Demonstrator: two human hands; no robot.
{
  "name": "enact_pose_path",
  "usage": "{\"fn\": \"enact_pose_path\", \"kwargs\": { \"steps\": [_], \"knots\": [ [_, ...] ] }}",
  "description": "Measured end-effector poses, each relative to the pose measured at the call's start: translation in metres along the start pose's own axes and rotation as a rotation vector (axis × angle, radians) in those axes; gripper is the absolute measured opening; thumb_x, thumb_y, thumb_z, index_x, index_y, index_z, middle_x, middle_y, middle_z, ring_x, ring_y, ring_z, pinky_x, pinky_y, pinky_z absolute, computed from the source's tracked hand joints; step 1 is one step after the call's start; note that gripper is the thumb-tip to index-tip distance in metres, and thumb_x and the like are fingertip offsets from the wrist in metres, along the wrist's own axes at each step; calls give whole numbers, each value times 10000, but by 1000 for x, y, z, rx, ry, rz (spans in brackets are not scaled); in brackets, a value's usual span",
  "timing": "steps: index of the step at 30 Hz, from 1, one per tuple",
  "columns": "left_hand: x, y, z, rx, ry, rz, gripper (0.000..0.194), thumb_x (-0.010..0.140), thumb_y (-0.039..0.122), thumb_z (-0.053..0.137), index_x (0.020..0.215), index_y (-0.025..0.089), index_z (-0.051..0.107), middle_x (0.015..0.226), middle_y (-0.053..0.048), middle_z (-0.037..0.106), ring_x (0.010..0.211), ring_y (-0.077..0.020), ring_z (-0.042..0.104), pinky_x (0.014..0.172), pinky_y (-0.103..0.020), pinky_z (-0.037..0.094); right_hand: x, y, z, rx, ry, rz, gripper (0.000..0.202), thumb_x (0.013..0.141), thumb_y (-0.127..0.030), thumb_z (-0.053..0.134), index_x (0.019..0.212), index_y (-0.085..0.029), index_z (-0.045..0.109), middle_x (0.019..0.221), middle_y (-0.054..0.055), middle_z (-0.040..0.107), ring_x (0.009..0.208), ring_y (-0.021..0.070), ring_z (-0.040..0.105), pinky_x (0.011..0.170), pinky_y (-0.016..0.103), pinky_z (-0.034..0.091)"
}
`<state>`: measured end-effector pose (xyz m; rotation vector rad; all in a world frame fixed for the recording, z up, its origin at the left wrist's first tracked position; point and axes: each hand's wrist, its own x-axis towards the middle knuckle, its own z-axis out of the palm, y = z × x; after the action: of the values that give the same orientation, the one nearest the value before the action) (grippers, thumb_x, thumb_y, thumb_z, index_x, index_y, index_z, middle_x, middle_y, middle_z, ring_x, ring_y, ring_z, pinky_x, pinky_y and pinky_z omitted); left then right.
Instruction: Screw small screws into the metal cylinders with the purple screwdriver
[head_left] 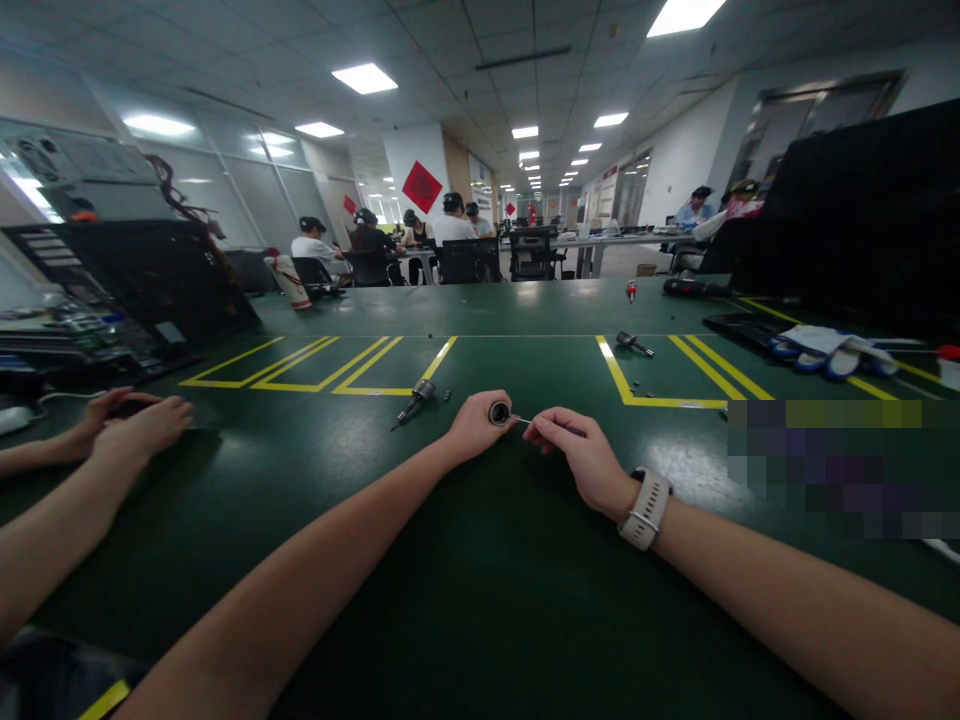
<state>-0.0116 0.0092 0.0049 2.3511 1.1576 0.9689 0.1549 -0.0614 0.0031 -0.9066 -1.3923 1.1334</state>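
Note:
My left hand (478, 425) is wrapped round a short, hollow metal cylinder (499, 411), its open dark end facing me. A thin metal rod (520, 419) reaches from the side of the cylinder to my right hand (566, 440), whose fingers pinch it. Whether its tip sits in the cylinder or only touches it, I cannot tell. Left of my left hand lies a metal part like a drill chuck with a shaft (416, 402), beside small dark pieces (447, 396). A similar chuck-like part (634, 344) rests farther back on the right.
The green table (480, 600) carries yellow tape outlines (675, 402). On the left, another person's hands (142, 425) hold a dark object. White-and-blue gloves (832, 352), a dark power tool (694, 287) and a small red item (631, 290) lie to the right. A bottle (289, 280) leans at the back left.

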Motion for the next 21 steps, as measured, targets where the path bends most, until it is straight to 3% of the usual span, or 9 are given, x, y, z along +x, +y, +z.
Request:
{"fn": "enact_pose_path", "kwargs": {
  "steps": [4,10,17,21],
  "knots": [
    [0,1,0,-173,-3,-26,181,668,275,610,628,151,484,571,53,455,530,-80,411,506,-202,335,0,-1,0,95,-49,59,171,797,-322,550,754,-182,639,789,20,624,724,146,538,634,290,396],
    [0,0,-1,-234,3,-5,220,661,328,614,631,148,490,575,50,459,528,-74,402,501,-196,339,1,0,-3,161,-83,116,196,802,-360,548,801,-189,643,857,31,637,754,148,551,664,302,406],
    [0,0,-1,-217,10,1,220,670,324,611,630,147,488,574,49,458,531,-76,407,499,-197,335,1,-2,-2,194,-80,136,184,796,-353,559,810,-190,643,851,26,636,742,142,548,661,297,404],
    [1,-1,1,-94,45,-21,173,683,266,598,617,150,488,570,52,458,544,-83,417,509,-200,332,1,-4,1,212,-33,142,177,771,-354,585,775,-184,636,810,27,633,709,139,537,635,289,395]
  ]
}}
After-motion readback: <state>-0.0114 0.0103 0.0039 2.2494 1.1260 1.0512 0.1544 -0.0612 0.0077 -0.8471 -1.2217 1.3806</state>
